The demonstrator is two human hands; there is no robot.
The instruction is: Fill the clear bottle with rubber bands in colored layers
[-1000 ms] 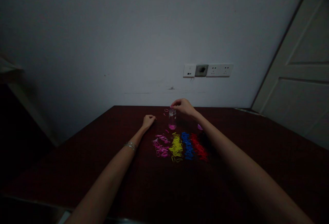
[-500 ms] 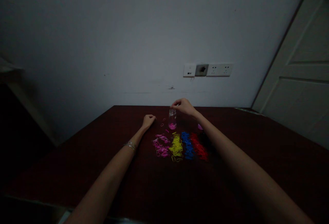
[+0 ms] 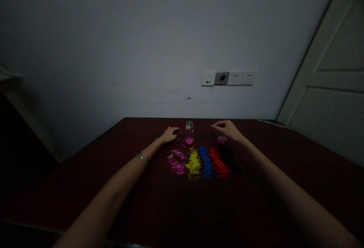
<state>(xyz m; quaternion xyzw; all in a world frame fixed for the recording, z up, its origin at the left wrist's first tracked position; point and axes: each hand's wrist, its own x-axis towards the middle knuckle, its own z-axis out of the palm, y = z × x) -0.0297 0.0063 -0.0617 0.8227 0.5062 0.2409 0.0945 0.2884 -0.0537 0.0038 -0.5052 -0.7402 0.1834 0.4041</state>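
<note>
A clear jar [image 3: 189,132] stands upright and uncapped, with pink bands at its bottom. My left hand [image 3: 170,134] is left of it with fingers stretched out, near a loose band [image 3: 178,139]. My right hand [image 3: 226,128] is raised right of the jar, thumb and fingertips together; anything between them is too small to see. Below it lies a pink object [image 3: 222,140]. In front of the jar lie side-by-side piles of small bands: pink [image 3: 178,167], yellow [image 3: 194,162], blue [image 3: 206,162], red [image 3: 218,163] and black [image 3: 227,155].
The dark red table [image 3: 159,206] meets a plain wall [image 3: 156,51] with sockets [image 3: 241,78]. A white door [image 3: 335,104] is on the right. At the far left is a dark piece of furniture [image 3: 22,126].
My right hand has moved right, away from the jar's mouth. My left hand has moved slightly right, towards the loose bands, and its fingers have opened out. The pink object shows more fully.
</note>
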